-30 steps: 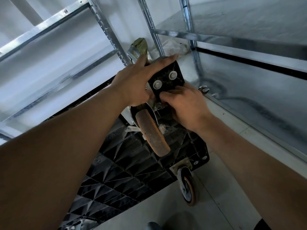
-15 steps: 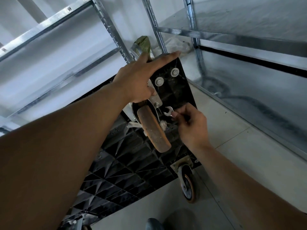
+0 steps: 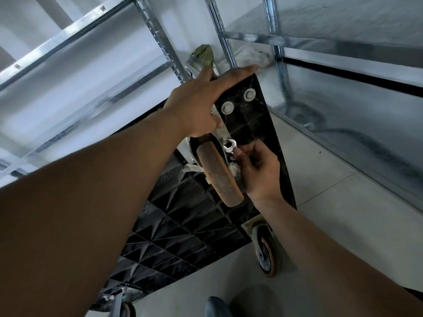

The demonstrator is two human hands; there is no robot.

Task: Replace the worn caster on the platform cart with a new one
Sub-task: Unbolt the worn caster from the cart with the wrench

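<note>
The black platform cart [image 3: 183, 225] stands tilted up on its edge, its ribbed underside facing me. A worn caster with a rusty orange wheel [image 3: 219, 175] is bolted near the top corner. My left hand [image 3: 201, 104] grips the cart's top edge, fingers stretched over the corner and thumb by the caster's metal plate. My right hand [image 3: 258, 165] pinches a small silver wrench [image 3: 230, 145] whose open jaw sits on a bolt at the plate. Two washered bolt ends [image 3: 238, 102] show on the black corner.
A second caster [image 3: 265, 255] touches the tiled floor at the cart's lower corner, and another [image 3: 123, 307] shows at bottom left. Galvanised metal shelving [image 3: 343, 44] surrounds the cart at left, back and right. A taped bundle [image 3: 201, 58] sits behind the cart.
My right hand left the cart's corner, dropped lower with the wrench, then brought its jaw up onto the plate bolt. The left hand kept its hold on the top edge.
</note>
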